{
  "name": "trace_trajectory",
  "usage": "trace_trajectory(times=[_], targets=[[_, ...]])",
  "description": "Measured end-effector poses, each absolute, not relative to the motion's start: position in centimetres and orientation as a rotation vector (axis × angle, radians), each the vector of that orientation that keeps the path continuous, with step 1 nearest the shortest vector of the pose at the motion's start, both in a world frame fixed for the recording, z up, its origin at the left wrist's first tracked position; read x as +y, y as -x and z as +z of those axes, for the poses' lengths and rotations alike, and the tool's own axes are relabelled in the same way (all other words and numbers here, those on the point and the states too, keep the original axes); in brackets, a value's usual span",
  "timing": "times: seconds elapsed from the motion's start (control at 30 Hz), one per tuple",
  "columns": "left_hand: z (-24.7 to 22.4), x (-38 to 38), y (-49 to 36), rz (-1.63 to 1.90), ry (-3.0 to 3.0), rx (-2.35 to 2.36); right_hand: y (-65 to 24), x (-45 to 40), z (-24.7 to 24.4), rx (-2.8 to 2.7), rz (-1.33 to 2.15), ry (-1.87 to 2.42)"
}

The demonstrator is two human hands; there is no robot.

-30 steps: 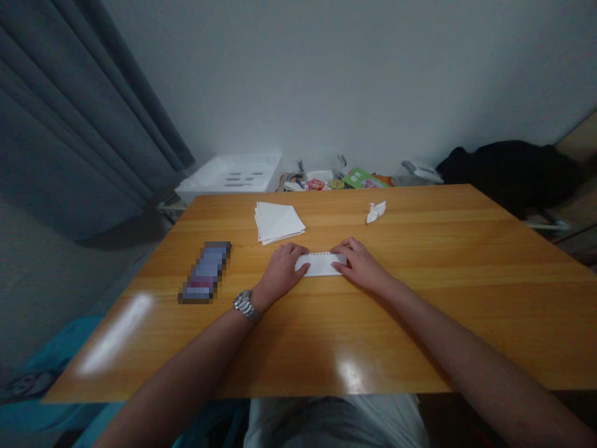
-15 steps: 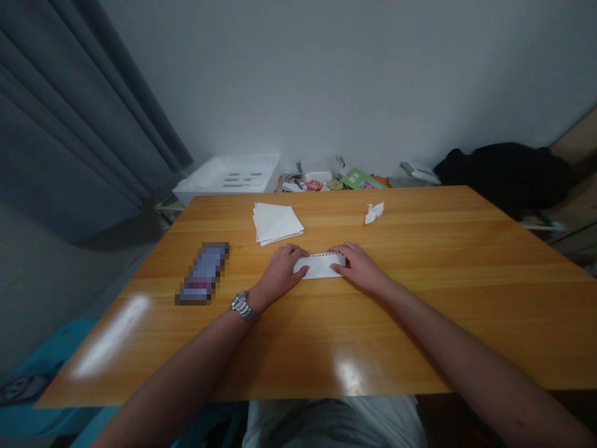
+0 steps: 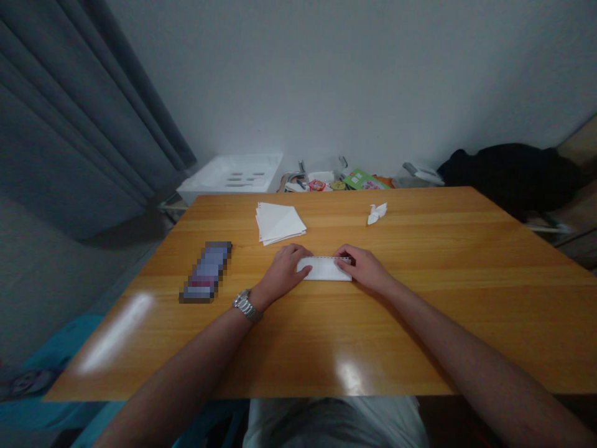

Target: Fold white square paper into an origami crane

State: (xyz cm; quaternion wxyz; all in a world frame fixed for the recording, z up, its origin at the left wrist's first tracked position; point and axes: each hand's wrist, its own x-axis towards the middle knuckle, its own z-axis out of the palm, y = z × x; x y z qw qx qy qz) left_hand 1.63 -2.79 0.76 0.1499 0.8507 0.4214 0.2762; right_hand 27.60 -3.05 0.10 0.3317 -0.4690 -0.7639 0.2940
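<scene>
A white sheet of paper [image 3: 323,269], folded into a narrow strip with a perforated far edge, lies on the wooden table in front of me. My left hand [image 3: 286,269] grips its left end, thumb on top and fingers behind the far edge. At the right end my right hand [image 3: 362,266] pinches the far edge between thumb and fingers. A paper crane [image 3: 377,213] sits beyond my right hand. Behind my left hand rests a small stack of white paper sheets [image 3: 280,223].
A phone with a blurred-out screen [image 3: 206,272] lies on the table [image 3: 420,336] at the left. Past the far edge stand a white plastic tray [image 3: 233,174] and a green booklet [image 3: 364,179] among clutter. A black cloth heap [image 3: 508,177] is at the far right.
My right hand has shifted its thumb and fingers up to the far edge, so more of the strip's right end shows. My left hand keeps its hold. The view has shifted slightly.
</scene>
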Motion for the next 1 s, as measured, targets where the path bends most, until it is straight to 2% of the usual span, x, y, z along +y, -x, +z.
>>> trace_trajectory(times=[0.4, 1.0], targets=[[0.89, -3.24, -2.12, 1.06, -1.917, 1.287, -27.85, -2.52, -0.56, -1.762, 0.923, 1.169], [1.6, -3.54, -2.47, 1.105, -1.769, 1.221, -27.88, -2.72, -0.24, -1.711, 0.943, 1.186]])
